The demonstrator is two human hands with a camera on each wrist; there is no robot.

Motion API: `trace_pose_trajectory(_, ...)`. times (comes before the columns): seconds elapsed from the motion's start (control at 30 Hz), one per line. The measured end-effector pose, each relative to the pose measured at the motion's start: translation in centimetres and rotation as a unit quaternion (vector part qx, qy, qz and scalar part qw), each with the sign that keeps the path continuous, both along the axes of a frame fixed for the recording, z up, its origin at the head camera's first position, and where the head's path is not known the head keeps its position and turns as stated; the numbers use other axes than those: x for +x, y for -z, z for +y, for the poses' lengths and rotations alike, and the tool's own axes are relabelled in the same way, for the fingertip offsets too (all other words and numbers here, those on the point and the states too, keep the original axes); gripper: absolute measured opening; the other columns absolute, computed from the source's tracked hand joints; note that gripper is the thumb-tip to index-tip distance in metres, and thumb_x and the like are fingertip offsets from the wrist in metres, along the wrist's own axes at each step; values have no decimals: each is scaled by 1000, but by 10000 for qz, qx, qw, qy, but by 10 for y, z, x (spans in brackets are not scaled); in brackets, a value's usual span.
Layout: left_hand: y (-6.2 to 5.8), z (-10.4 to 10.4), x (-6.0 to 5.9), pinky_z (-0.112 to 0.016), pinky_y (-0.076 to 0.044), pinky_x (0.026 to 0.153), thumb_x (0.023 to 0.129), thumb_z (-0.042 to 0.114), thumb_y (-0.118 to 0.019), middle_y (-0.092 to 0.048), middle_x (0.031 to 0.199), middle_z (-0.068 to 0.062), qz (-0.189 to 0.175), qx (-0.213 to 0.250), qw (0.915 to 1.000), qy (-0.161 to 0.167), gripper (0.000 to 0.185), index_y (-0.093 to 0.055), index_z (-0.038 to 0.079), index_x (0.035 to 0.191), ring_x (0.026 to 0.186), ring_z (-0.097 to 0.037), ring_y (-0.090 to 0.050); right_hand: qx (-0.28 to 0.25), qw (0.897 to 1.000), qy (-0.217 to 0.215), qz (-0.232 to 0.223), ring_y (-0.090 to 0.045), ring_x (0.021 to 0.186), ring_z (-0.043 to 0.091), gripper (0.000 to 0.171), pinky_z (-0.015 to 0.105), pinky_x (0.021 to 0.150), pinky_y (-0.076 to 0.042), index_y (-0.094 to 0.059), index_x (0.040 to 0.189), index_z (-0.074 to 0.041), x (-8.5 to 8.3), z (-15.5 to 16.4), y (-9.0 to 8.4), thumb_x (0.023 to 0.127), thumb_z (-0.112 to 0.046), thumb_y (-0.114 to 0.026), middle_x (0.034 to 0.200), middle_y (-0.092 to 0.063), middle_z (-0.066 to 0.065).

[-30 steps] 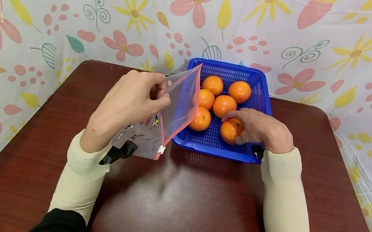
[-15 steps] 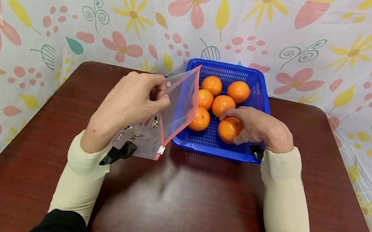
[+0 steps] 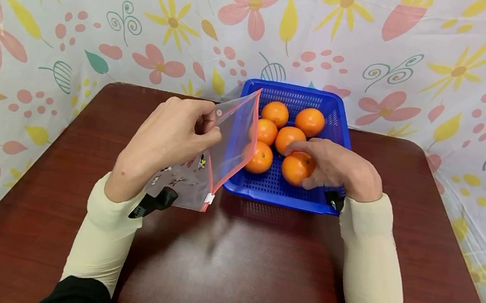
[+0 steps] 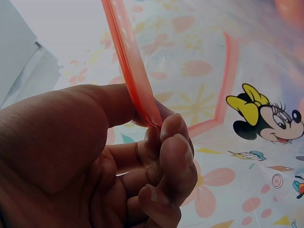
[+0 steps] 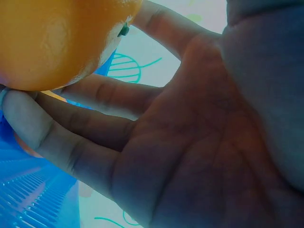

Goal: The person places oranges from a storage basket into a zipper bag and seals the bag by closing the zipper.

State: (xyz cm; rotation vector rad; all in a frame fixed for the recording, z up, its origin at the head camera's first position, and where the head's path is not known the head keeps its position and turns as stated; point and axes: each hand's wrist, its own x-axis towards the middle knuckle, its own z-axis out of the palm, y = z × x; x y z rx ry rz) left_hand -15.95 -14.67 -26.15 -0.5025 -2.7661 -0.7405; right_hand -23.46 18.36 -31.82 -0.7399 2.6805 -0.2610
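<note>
My left hand (image 3: pixel 172 136) pinches the orange-trimmed rim of a clear zip pouch (image 3: pixel 226 142), printed with cartoon figures, and holds it upright with its mouth facing the basket. The left wrist view shows the thumb and curled fingers (image 4: pixel 168 156) clamped on the pouch rim (image 4: pixel 130 71). My right hand (image 3: pixel 335 167) is inside the blue basket (image 3: pixel 284 199), its fingers curled round an orange (image 3: pixel 295 169) at the front. The right wrist view has that orange (image 5: pixel 57 40) against the fingertips. Several more oranges (image 3: pixel 289 137) lie in the basket.
The basket stands at the back middle of a dark red-brown table (image 3: pixel 234 270). A floral cloth (image 3: pixel 105 21) hangs behind and around the table. Both forearms wear cream sleeves.
My right hand has drawn the front orange slightly left and up in the basket. The left hand and pouch have stayed put.
</note>
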Motion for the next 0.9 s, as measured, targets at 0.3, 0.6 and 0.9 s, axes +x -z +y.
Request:
trace_pose_trajectory(0.3,1,0,0,-36,-38,52,85,18,-60,-53,58,4,48,-2,10000,-11,12,-55,20,74,44,-13,-53,-204,9996,-11,188,-57,117,32,68,54,108,-49,-64,140,-26,4,1,-6,78,-11,-87,133,-63,14)
trace_pose_trajectory(0.6,1,2,0,-36,-37,53,85,18,-60,-52,62,4,112,35,9999,1,13,-55,20,73,46,-13,-52,-673,9908,-602,1008,-60,100,27,70,43,87,-52,-66,137,-16,12,6,-14,71,-8,-86,116,-68,8)
trace_pose_trajectory(0.9,1,3,0,-36,-38,53,85,19,-61,-53,63,4,135,4,9999,10,12,-55,20,74,47,-14,-51,-888,9856,-551,1332,-57,108,28,65,44,91,-51,-67,136,-18,17,7,-18,73,-10,-84,123,-65,11)
